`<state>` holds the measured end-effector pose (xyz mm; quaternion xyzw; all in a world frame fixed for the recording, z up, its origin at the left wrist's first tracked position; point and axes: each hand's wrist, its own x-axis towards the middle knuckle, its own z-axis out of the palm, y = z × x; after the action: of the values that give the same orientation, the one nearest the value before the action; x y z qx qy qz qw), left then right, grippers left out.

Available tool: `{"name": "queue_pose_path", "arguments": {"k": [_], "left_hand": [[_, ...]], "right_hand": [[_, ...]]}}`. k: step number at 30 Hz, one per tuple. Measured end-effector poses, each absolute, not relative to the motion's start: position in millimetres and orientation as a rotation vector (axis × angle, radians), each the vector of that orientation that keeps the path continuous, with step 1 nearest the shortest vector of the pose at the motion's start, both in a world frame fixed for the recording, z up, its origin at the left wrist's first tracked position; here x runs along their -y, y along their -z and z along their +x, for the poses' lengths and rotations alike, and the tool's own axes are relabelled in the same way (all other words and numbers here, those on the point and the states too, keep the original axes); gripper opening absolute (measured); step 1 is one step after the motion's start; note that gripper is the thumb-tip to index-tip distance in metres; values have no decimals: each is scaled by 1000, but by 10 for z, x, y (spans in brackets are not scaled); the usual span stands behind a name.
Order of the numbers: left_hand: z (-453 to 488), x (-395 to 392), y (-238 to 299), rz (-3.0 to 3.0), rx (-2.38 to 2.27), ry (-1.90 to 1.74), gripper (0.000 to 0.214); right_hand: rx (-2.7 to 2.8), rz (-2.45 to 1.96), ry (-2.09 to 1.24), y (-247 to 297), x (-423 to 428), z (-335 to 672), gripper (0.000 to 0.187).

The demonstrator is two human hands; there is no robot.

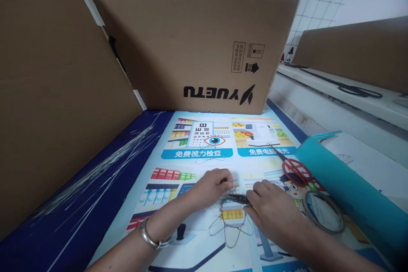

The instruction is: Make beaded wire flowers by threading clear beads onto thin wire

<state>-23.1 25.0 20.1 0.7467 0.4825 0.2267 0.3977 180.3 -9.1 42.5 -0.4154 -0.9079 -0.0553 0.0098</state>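
A thin wire shape with several bent loops (pixel 231 234) hangs just over the printed sheet, below and between my hands. My left hand (pixel 212 185), with a silver bangle at the wrist, is closed in a pinch on the wire's upper part. Wrapped in my right hand (pixel 270 202) is a pair of dark pliers (pixel 239 198), the jaws pointing left and touching or very near the wire by my left fingertips. The handles are mostly hidden by the palm. Whether the jaws grip the wire I cannot tell.
Red-handled scissors (pixel 295 170) and a roll of tape (pixel 324 211) lie to the right, near a teal folder (pixel 347 191). On the left, a bundle of thin wires (pixel 105 168) rests on dark blue cloth. Cardboard panels (pixel 191 42) stand behind and at the left.
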Motion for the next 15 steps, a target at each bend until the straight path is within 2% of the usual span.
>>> {"name": "queue_pose_path", "arguments": {"k": [15], "left_hand": [[-218, -239, -198, 1953, -1239, -607, 13]], "right_hand": [[2854, -1310, 46, -483, 35, 1816, 11]]}}
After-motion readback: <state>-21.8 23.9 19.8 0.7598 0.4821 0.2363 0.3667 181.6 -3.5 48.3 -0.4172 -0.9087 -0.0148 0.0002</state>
